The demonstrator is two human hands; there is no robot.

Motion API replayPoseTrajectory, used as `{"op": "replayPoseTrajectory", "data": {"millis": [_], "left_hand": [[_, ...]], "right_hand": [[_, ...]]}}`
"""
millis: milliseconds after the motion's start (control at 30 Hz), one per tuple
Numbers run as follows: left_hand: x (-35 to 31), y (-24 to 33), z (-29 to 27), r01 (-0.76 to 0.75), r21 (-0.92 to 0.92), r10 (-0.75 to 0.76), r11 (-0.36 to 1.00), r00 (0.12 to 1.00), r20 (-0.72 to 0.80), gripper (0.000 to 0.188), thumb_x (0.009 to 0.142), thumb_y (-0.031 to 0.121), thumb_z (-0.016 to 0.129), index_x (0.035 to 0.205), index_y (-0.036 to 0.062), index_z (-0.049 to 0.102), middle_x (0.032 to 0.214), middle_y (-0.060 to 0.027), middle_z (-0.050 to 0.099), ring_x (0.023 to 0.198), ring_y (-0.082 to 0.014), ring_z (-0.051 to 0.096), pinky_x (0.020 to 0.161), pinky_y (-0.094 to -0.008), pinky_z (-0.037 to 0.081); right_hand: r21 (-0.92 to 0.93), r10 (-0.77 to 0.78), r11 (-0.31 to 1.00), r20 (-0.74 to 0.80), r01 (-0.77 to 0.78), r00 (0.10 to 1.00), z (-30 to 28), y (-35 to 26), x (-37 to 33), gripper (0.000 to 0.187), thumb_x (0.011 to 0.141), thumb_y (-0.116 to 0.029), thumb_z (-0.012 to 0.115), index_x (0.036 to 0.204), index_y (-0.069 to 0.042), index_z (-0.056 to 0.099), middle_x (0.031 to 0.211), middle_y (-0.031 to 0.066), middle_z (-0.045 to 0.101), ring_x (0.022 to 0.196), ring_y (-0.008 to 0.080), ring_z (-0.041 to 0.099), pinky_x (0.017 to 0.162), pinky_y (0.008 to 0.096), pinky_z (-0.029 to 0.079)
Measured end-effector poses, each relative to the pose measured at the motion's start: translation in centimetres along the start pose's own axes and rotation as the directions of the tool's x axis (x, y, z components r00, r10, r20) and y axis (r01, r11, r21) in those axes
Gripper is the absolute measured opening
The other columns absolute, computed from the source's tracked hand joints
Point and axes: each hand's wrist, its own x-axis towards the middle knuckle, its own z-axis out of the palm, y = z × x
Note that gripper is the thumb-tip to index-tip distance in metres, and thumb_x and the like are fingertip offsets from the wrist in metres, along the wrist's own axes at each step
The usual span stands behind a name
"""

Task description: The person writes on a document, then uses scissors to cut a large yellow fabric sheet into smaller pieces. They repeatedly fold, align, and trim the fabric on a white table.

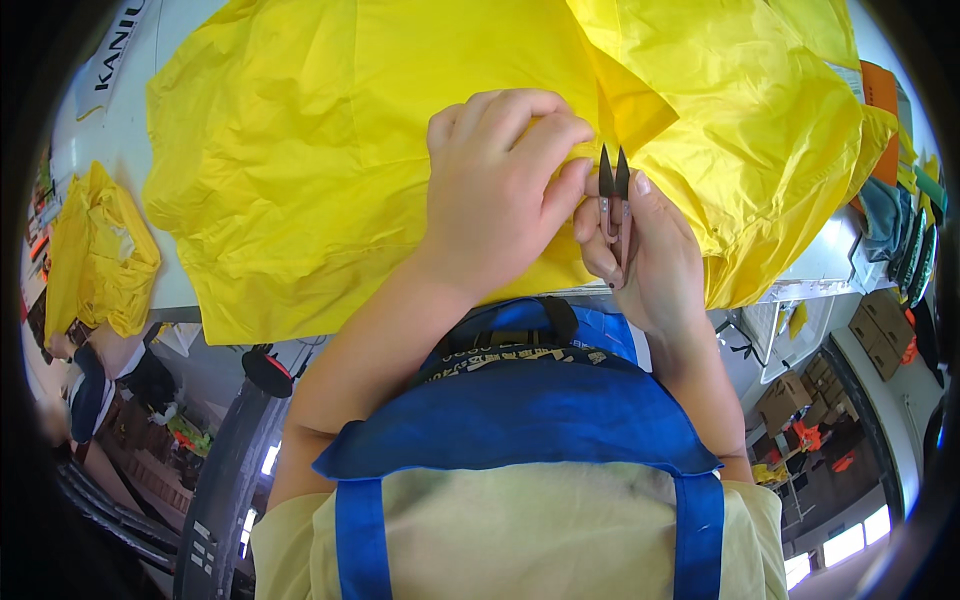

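A large sheet of yellow fabric [300, 180], creased and shiny, lies spread over the table in front of me. My left hand [505, 175] is on it with fingers curled and closed, pinching the fabric near a raised fold; the pinch itself is partly hidden. Just to its right, my right hand [655, 240] holds a pair of thread snips [614, 205] against its fingers. The two dark, pointed blades stand apart and point away from me, beside the left fingertips. The fabric's near edge hangs at the table's front edge.
A white table [178, 265] shows at the left. There, a co-worker's hand [62, 347] is at another yellow piece [105, 250]. At the right edge are an orange item [880, 95] and a teal cloth [882, 220]. Cardboard boxes [880, 335] stand farther back.
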Motion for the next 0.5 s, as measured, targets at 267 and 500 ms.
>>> {"op": "replayPoseTrajectory", "data": {"millis": [267, 500], "left_hand": [[0.6, -0.6, 0.7, 0.005, -0.029, -0.004, 1.000, 0.999, 0.052, 0.012, 0.072, 0.006, 0.068, 0.081, 0.0075, 0.061, 0.092, -0.0049, 0.060, 0.085, -0.0241, 0.057, 0.075, -0.0357, 0.041], [0.0, -0.5, 0.9, 0.121, -0.199, -0.112, 0.973, 0.992, 0.056, 0.007, 0.077, 0.006, 0.066, 0.081, 0.0066, 0.060, 0.091, -0.0072, 0.059, 0.085, -0.0255, 0.056, 0.077, -0.0350, 0.042]], "right_hand": [[-0.137, -0.066, 0.989, -0.079, 0.055, 0.995, -0.6, -0.2, 0.3, 0.030, 0.100, -0.025, 0.038, 0.101, 0.000, 0.055, 0.074, 0.0069, 0.058, 0.051, 0.0086, 0.041, 0.045, 0.0198, 0.031], [-0.955, -0.634, 0.223, 0.011, 0.197, 0.773, -0.6, -0.1, 0.0, 0.019, 0.077, -0.013, 0.073, 0.089, -0.002, 0.062, 0.070, 0.0078, 0.061, 0.057, 0.0149, 0.059, 0.052, 0.0269, 0.047]]}}
